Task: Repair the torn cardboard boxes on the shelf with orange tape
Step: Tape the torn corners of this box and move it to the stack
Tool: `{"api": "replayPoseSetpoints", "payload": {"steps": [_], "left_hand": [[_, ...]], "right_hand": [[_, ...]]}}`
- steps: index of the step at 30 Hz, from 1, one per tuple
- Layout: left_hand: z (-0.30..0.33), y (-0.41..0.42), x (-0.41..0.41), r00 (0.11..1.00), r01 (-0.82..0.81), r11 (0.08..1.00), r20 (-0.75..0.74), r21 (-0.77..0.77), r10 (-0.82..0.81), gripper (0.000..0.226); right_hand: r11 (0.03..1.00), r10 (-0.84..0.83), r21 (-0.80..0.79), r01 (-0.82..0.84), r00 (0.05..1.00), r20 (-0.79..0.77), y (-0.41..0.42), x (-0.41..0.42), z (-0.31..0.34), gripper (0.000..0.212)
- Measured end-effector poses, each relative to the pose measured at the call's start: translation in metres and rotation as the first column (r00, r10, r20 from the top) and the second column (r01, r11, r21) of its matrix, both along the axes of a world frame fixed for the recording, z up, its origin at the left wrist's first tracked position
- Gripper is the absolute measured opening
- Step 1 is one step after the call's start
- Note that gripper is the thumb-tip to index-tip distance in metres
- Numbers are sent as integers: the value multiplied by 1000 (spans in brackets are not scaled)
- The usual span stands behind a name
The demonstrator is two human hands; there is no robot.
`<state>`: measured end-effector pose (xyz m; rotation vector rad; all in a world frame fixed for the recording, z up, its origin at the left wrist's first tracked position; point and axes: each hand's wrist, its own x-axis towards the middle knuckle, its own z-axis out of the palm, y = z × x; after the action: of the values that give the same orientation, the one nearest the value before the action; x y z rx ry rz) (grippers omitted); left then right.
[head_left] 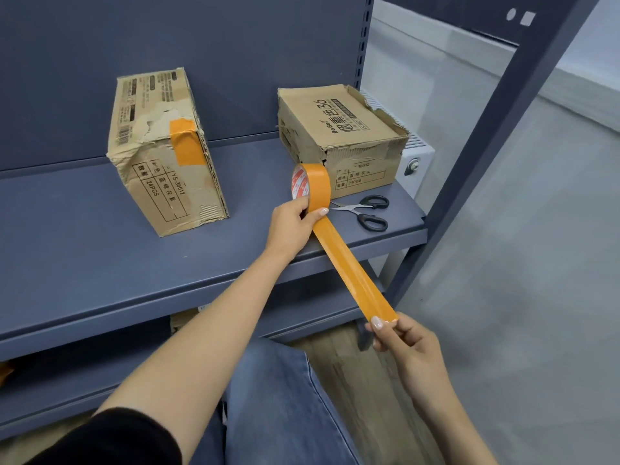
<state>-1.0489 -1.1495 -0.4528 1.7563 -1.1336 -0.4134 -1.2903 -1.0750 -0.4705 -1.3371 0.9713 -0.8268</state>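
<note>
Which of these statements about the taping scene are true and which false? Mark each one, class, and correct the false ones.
1. The left hand holds the tape roll. True.
2. The right hand holds the scissors. False: it pinches the end of the pulled-out tape strip; the scissors lie on the shelf.
3. The left box already carries orange tape. True.
4. The right box carries orange tape. False: none shows.

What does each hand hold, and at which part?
The left hand grips the orange tape roll at its lower rim. The right hand pinches the free end of the pulled-out strip.
</note>
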Motion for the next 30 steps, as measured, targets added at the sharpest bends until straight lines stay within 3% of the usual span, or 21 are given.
{"api": "replayPoseSetpoints", "payload": {"steps": [4, 8, 20, 25, 27, 30], "left_hand": [[-3, 0, 3, 999, 1, 1000, 39, 30, -2, 39], [-2, 5, 8, 992, 92, 992, 78, 91, -99, 20], [-7, 9, 7, 888, 33, 990, 451, 137, -92, 42], [14, 20, 14, 923, 152, 966, 320, 207, -214, 48], [20, 40, 3, 973, 58, 996, 220, 66, -71, 52], [11, 82, -38, 985, -173, 968, -8, -182, 174, 28]], "right_hand": [[1000, -1, 21, 1, 1000, -5, 1, -6, -11, 25], [993, -21, 118, 20, 1000, 12, 3, -6, -24, 26], [970, -54, 238, 55, 998, -12, 6, -2, -40, 23], [970, -59, 234, 62, 998, -21, 8, -3, -35, 21], [971, -57, 229, 61, 998, -27, 8, -2, -34, 21], [974, -54, 218, 61, 998, -39, 9, -1, -35, 20]]}}
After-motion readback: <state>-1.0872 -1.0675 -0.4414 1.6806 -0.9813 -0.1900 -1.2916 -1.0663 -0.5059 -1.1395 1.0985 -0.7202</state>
